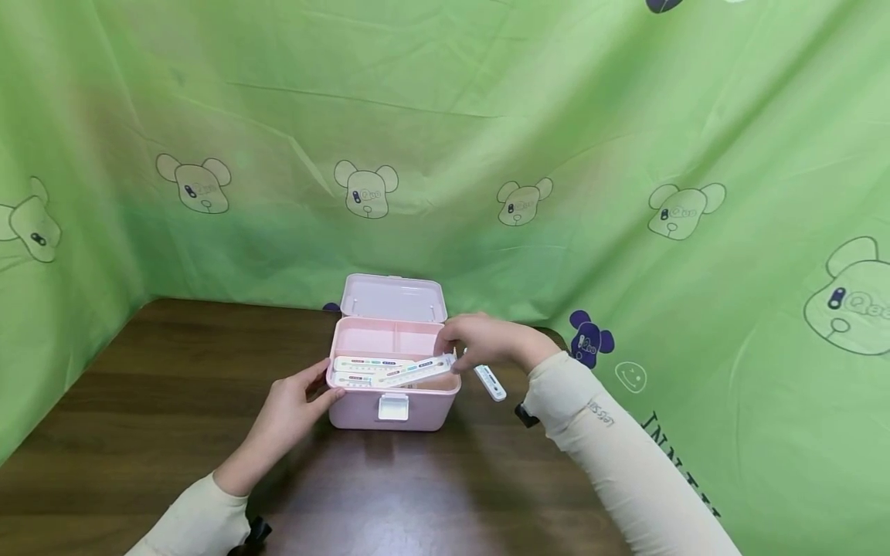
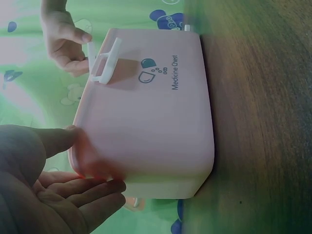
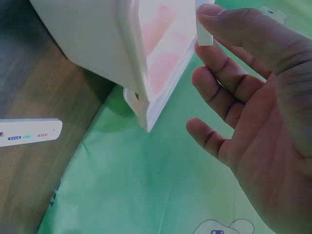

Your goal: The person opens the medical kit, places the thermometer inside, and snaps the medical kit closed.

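A pink medicine box [image 1: 394,417] with "Medicine Chest" on its front stands with its lid [image 1: 394,297] raised. My left hand [image 1: 292,405] holds the box's left front corner, the thumb at the front rim and the fingers along the side. Over the right side of the box, my right hand [image 1: 490,340] pinches one end of a slim white strip [image 1: 416,372] with coloured labels and scale marks. This strip slants down to the left over the box. Similar strips [image 1: 368,364] lie inside, partly covered by it. In the right wrist view, only the pinched end [image 3: 204,34] shows.
Another white strip [image 1: 490,382] lies on the brown wooden table [image 1: 174,401], just right of the box. A divider [image 1: 396,337] parts the back of the box. The white latch [image 1: 393,407] sticks out in front. Green cloth [image 1: 445,139] hangs behind and at the sides.
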A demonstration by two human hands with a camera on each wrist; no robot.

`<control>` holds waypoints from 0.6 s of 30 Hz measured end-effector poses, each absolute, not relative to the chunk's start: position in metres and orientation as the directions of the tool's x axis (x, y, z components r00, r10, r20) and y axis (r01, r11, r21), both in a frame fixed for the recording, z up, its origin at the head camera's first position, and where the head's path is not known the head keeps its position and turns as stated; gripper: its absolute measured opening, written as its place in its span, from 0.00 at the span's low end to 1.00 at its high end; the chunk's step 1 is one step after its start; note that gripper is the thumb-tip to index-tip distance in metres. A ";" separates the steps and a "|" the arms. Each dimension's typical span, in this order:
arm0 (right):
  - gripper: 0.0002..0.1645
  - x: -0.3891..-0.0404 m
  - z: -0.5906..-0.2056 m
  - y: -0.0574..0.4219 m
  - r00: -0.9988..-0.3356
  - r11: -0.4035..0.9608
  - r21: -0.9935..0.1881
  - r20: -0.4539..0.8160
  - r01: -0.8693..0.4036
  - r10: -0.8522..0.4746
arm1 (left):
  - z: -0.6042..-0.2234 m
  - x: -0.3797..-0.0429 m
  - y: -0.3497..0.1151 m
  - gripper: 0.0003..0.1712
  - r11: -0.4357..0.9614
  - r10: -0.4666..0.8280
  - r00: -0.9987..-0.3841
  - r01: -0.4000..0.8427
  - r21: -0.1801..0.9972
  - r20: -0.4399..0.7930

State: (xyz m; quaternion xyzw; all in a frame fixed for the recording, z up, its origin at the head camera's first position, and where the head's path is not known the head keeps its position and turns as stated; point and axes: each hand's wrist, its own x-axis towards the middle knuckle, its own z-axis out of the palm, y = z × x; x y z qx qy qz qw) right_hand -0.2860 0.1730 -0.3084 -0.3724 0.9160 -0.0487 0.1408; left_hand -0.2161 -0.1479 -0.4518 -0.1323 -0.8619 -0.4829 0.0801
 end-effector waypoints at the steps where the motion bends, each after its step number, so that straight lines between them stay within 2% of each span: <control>1: 0.16 -0.286 -0.309 0.171 -0.685 0.722 -0.193 -0.227 -0.664 -0.692 | -0.452 -0.216 -0.148 0.36 0.497 0.151 -0.952 0.306 0.812 0.267; 18: 0.16 -0.289 -0.323 0.154 -0.654 0.694 -0.205 -0.233 -0.690 -0.720 | -0.452 -0.216 -0.149 0.35 0.485 0.156 -0.953 0.301 0.821 0.258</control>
